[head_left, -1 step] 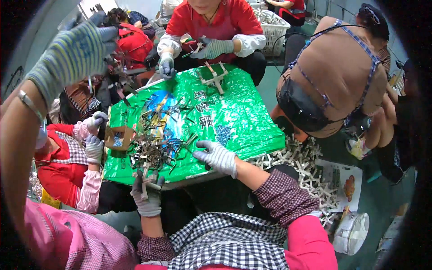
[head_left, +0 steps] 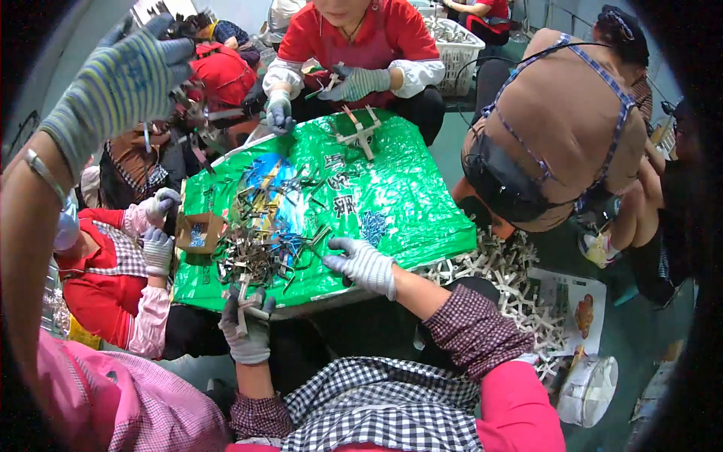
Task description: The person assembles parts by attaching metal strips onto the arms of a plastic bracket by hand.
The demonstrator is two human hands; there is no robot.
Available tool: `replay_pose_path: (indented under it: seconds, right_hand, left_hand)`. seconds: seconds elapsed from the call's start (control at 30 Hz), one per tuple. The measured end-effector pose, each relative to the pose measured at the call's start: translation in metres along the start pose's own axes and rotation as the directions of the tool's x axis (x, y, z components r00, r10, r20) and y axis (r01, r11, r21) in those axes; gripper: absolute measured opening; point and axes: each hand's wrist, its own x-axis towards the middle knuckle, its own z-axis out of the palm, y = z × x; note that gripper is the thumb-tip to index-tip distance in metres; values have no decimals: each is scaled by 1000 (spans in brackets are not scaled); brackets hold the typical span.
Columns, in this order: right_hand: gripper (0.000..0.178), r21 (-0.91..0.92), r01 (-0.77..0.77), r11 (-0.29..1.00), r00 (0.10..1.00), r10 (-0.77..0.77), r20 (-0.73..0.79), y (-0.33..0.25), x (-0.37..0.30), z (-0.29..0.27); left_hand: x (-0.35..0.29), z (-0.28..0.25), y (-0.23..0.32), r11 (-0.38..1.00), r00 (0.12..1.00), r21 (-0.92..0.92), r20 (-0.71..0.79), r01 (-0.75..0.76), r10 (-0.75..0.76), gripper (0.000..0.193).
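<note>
In my gloved left hand [head_left: 247, 335], at the near edge of the table, is a pale cross-shaped piece [head_left: 244, 305], its arms sticking out past my fingers. My gloved right hand [head_left: 367, 267] rests over the same edge, fingers stretched to the left and apart, with nothing visible in them. Just beyond its fingertips lie dark metal strips [head_left: 320, 235], part of a loose heap [head_left: 252, 252] on the green plastic sheet [head_left: 407, 218]. A small cluster of blue bits [head_left: 373, 226] lies beyond my right hand.
An open cardboard box [head_left: 199, 232] with blue bits stands at the table's left. Another cross-shaped piece [head_left: 361, 136] lies at the far side. Co-workers sit around; one's striped gloved hand [head_left: 120, 94] is raised at upper left. Pale pieces [head_left: 520, 290] are piled right of the table.
The co-worker's raised striped glove at the upper left has shifted slightly. My own hands look the same.
</note>
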Motion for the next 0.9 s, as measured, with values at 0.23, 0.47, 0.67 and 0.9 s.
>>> replay_pose_path:
  seconds: [0.23, 0.47, 0.67, 0.9]
  right_hand:
    - [65, 26, 23, 999, 999, -24, 34, 15, 10, 5]
    - [62, -30, -6, 1000, 998, 7, 64, -15, -11, 2]
    - [60, 105, -56, 993, 994, 45, 102, 4, -9, 6]
    - [58, 176, -124, 977, 987, 103, 124, -13, -14, 7]
  left_hand:
    - [-3, 16, 6, 998, 992, 54, -126, 28, -20, 45]
    - [1, 10, 2, 995, 998, 80, -10, -61, 62, 34]
    - [5, -16, -1, 988, 998, -137, 16, 70, -68, 27]
    - [1, 7, 8, 991, 997, -121, -48, 56, -62, 26]
